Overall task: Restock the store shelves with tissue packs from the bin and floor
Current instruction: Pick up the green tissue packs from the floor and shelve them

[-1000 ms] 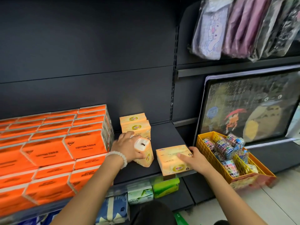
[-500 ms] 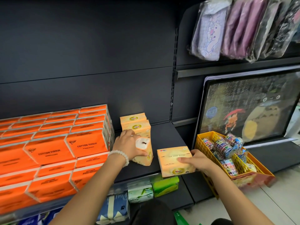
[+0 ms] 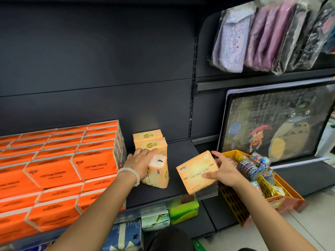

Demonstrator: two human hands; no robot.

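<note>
Currently you are placing yellow packs on the shelf (image 3: 181, 149). Your left hand (image 3: 140, 163) steadies the upright pack (image 3: 158, 173), fingers extended. Your right hand (image 3: 223, 172) grips the tilted pack (image 3: 196, 172) above the near edge. Next, set it upright beside the first.

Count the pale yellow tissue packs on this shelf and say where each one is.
4. Two stand at the back. One stands on end under the left hand, at. The right hand holds one tilted over the shelf's front edge. More may be hidden behind.
</note>
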